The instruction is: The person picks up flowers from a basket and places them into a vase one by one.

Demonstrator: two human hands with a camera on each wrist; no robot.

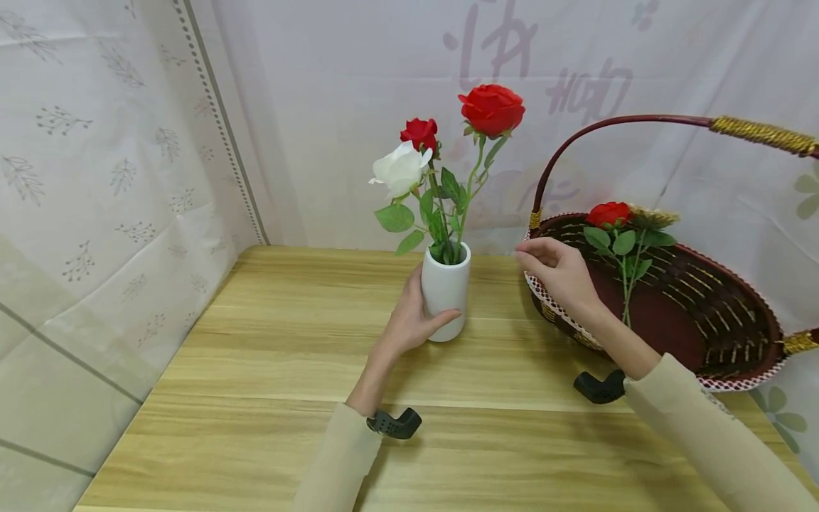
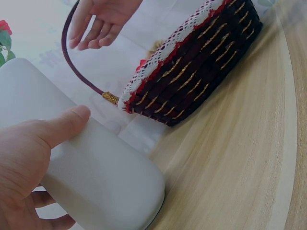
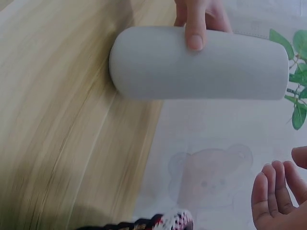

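Note:
A white vase (image 1: 446, 295) stands upright on the wooden table, and my left hand (image 1: 412, 313) grips its side with the thumb across the front. Out of its mouth rise a white rose (image 1: 402, 169), a small red rose (image 1: 420, 134) and a taller, larger red rose (image 1: 491, 110) with green leaves. My right hand (image 1: 558, 274) is in the air by the near left rim of the brown wicker basket (image 1: 745, 299), fingers loosely bent and holding nothing. Inside the basket lies another red rose (image 1: 609, 213), its stem reaching toward the front, beside a yellowish flower (image 1: 654, 217).
The basket's tall handle (image 1: 595, 126), wrapped with gold cord, arches over the right side. Behind the wooden table (image 1: 275, 341) hangs a pale printed curtain (image 1: 333, 128), with a leaf-patterned one (image 1: 115, 178) on the left.

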